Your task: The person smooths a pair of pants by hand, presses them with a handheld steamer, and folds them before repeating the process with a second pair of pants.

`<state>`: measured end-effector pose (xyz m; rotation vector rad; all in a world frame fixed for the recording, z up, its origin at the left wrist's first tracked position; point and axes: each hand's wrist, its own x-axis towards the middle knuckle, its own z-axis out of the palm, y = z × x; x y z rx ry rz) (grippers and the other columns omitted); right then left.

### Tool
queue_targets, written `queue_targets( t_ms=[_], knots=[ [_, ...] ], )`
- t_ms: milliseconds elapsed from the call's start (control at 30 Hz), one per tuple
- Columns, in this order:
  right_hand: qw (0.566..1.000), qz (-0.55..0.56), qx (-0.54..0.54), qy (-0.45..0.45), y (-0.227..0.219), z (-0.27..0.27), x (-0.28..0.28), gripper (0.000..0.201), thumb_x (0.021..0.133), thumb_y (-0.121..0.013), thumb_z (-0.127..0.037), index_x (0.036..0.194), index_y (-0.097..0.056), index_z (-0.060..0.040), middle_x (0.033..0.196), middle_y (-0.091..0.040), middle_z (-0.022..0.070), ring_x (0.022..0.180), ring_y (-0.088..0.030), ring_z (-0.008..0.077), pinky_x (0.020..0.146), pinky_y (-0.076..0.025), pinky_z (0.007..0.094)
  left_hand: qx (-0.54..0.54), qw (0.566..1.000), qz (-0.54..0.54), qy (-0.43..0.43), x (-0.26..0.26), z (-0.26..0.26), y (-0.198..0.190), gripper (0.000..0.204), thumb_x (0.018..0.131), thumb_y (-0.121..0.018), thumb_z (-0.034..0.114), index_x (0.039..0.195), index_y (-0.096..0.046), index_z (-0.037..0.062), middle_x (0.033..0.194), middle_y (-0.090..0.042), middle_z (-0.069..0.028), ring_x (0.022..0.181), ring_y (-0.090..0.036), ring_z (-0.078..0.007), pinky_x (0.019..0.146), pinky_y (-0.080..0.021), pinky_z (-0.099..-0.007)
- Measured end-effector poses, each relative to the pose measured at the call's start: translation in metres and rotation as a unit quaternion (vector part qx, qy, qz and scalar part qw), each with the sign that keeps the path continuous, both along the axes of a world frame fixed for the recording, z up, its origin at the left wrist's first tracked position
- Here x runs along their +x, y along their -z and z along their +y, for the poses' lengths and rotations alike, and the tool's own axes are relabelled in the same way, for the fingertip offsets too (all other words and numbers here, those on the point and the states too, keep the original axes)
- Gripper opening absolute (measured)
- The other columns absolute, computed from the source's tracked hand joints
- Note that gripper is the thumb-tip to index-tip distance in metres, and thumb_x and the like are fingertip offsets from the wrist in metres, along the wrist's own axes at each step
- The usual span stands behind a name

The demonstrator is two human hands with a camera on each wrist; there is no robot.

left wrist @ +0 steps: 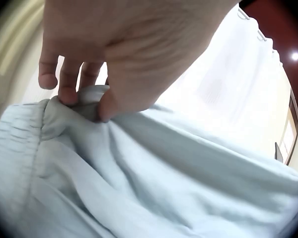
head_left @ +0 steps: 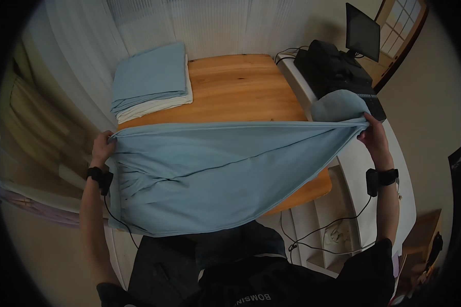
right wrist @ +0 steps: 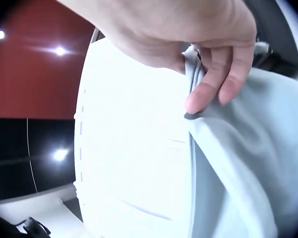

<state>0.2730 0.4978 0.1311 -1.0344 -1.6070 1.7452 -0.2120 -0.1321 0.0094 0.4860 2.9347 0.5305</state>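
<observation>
Light blue trousers [head_left: 215, 169] with a gathered elastic waistband [left wrist: 17, 144] are stretched sideways between my two hands, over the front of the wooden table. At the waistband's upper corner, my left hand [head_left: 104, 148] pinches the cloth between thumb and fingers. My right hand [head_left: 376, 135] grips the bunched far end of the trousers, and a loose flap of the same cloth [head_left: 338, 105] lies beyond it to the right. The upper edge runs nearly straight from hand to hand, while the lower edge sags toward my lap. In the right wrist view, cloth folds [right wrist: 228, 163] hang from the fingers.
On the back left of the wooden table [head_left: 241, 87] lies a stack of folded blue and white cloth [head_left: 151, 79]. A white side counter [head_left: 363, 174] at right carries black equipment [head_left: 333, 66] and a monitor [head_left: 362, 31]. Cables [head_left: 302, 243] run from both wrist cameras.
</observation>
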Motion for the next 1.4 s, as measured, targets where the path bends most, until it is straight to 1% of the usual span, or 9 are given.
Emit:
queue_targets(
  t_ms=[167, 400, 667, 800, 900, 1000, 1100, 1233, 1400],
  knots=[
    [0.996, 0.063, -0.057, -0.039, 0.045, 0.027, -0.041, 0.024, 0.102, -0.057, -0.031, 0.099, -0.060, -0.0074, 0.064, -0.062, -0.0012, 0.056, -0.063, 0.0086, 0.055, -0.055, 0.0228, 0.080, 0.967, 0.223, -0.091, -0.038, -0.034, 0.021, 0.029, 0.087, -0.062, 0.018, 0.114, -0.069, 0.0090, 0.109, -0.069, -0.0191, 0.107, -0.064, -0.0387, 0.093, -0.049, -0.0462],
    [0.995, -0.053, 0.022, -0.076, 0.105, 0.011, -0.131, 0.018, 0.096, -0.066, -0.025, 0.091, -0.061, -0.0092, 0.079, -0.060, -0.0011, 0.071, -0.060, 0.0099, 0.069, -0.055, 0.0276, 0.078, 0.950, 0.211, -0.217, -0.049, -0.015, 0.062, 0.035, 0.092, -0.063, 0.027, 0.118, -0.066, 0.0047, 0.123, -0.063, -0.0208, 0.116, -0.058, -0.0417, 0.097, -0.048, -0.0476],
    [0.885, -0.345, 0.295, -0.104, 0.156, -0.046, -0.117, 0.072, 0.081, -0.067, -0.068, 0.103, -0.068, 0.0003, 0.093, -0.072, 0.0135, 0.093, -0.070, 0.0277, 0.086, -0.053, 0.0380, 0.048, 0.962, 0.063, 0.261, 0.085, 0.090, 0.039, 0.048, 0.091, -0.066, 0.028, 0.134, -0.057, 0.0095, 0.139, -0.052, -0.0180, 0.133, -0.044, -0.0398, 0.111, -0.038, -0.0478],
    [0.927, -0.330, 0.151, -0.097, 0.142, -0.037, -0.136, 0.069, 0.080, -0.066, -0.068, 0.104, -0.069, -0.0027, 0.100, -0.073, 0.0163, 0.099, -0.070, 0.0308, 0.088, -0.053, 0.0400, -0.056, 0.950, 0.057, 0.300, 0.129, 0.147, 0.026, 0.054, 0.091, -0.067, 0.029, 0.141, -0.052, 0.0142, 0.150, -0.043, -0.0154, 0.142, -0.033, -0.0405, 0.115, -0.030, -0.0572],
    [0.788, -0.451, 0.403, -0.116, 0.143, -0.054, -0.160, 0.043, 0.083, -0.067, -0.050, 0.095, -0.069, -0.0086, 0.093, -0.073, 0.0155, 0.095, -0.070, 0.0341, 0.081, -0.054, 0.0452, -0.077, 0.948, -0.023, 0.307, 0.137, 0.177, 0.025, 0.064, 0.090, -0.068, 0.031, 0.148, -0.045, 0.0186, 0.160, -0.030, -0.0130, 0.149, -0.021, -0.0405, 0.116, -0.022, -0.0650],
    [0.881, -0.258, 0.394, -0.039, 0.149, -0.037, -0.145, 0.034, 0.085, -0.066, -0.040, 0.089, -0.065, -0.0064, 0.084, -0.071, 0.0139, 0.083, -0.068, 0.0357, 0.075, -0.053, 0.0462, -0.091, 0.950, -0.101, 0.283, 0.138, 0.179, 0.023, 0.080, 0.085, -0.074, 0.038, 0.153, -0.037, 0.0217, 0.165, -0.019, -0.0108, 0.153, -0.011, -0.0403, 0.117, -0.016, -0.0697],
    [0.969, 0.068, 0.231, 0.052, 0.117, -0.070, -0.074, 0.027, 0.097, -0.064, -0.030, 0.084, -0.058, -0.0076, 0.066, -0.058, 0.0004, 0.061, -0.056, 0.0138, 0.058, -0.045, 0.0279, -0.120, 0.944, -0.129, 0.280, 0.140, 0.173, 0.022, 0.098, 0.075, -0.081, 0.050, 0.156, -0.032, 0.0241, 0.168, -0.010, -0.0083, 0.154, -0.002, -0.0406, 0.115, -0.010, -0.0737],
    [0.982, 0.034, 0.010, 0.186, 0.148, -0.132, 0.041, 0.027, 0.099, -0.065, -0.030, 0.082, -0.057, -0.0107, 0.066, -0.056, -0.0028, 0.060, -0.055, 0.0072, 0.055, -0.043, 0.0234, -0.140, 0.946, -0.107, 0.274, 0.138, 0.182, 0.023, 0.117, 0.062, -0.084, 0.065, 0.158, -0.030, 0.0255, 0.168, -0.007, -0.0077, 0.153, 0.002, -0.0417, 0.115, -0.006, -0.0747],
    [0.989, -0.064, 0.080, 0.109, 0.180, -0.174, 0.107, 0.026, 0.098, -0.064, -0.029, 0.084, -0.060, -0.0075, 0.067, -0.061, 0.0013, 0.057, -0.059, 0.0125, 0.053, -0.046, 0.0271, -0.130, 0.943, -0.112, 0.286, 0.130, 0.185, 0.023, 0.123, 0.057, -0.084, 0.071, 0.158, -0.030, 0.0246, 0.168, -0.009, -0.0092, 0.153, 0.002, -0.0424, 0.115, -0.005, -0.0741]
  ],
)
